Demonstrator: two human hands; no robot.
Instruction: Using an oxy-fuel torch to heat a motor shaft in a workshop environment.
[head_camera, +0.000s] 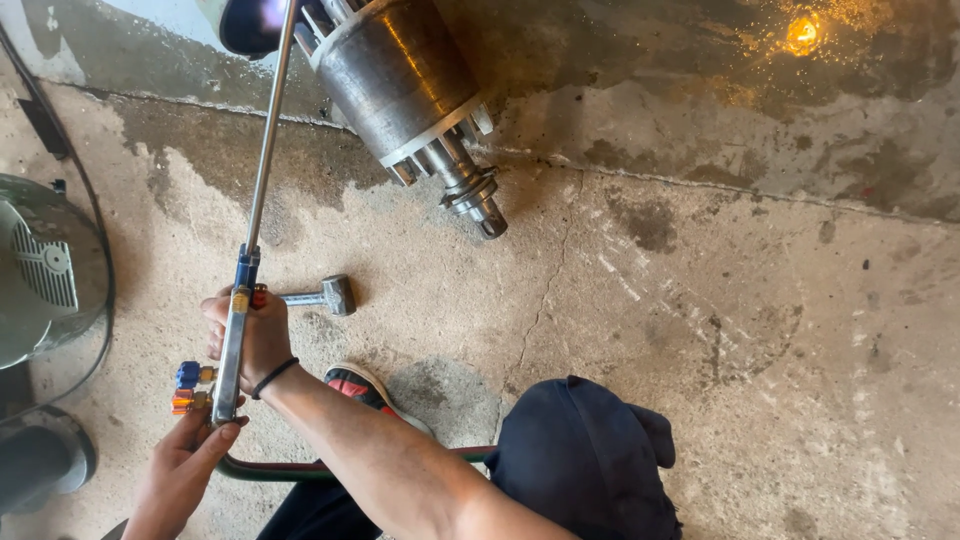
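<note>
Stained concrete floor (760, 330); long silver torch (262, 170) (blue, orange valves), both hands gripping.

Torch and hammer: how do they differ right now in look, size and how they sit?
The torch is long and thin, a silver tube with blue and orange valves; the hammer is short, with a blocky grey head. The torch is held off the floor by the right hand and left hand, its tip up by the motor rotor; the hammer lies flat on the concrete, untouched. Both look metal.
</note>
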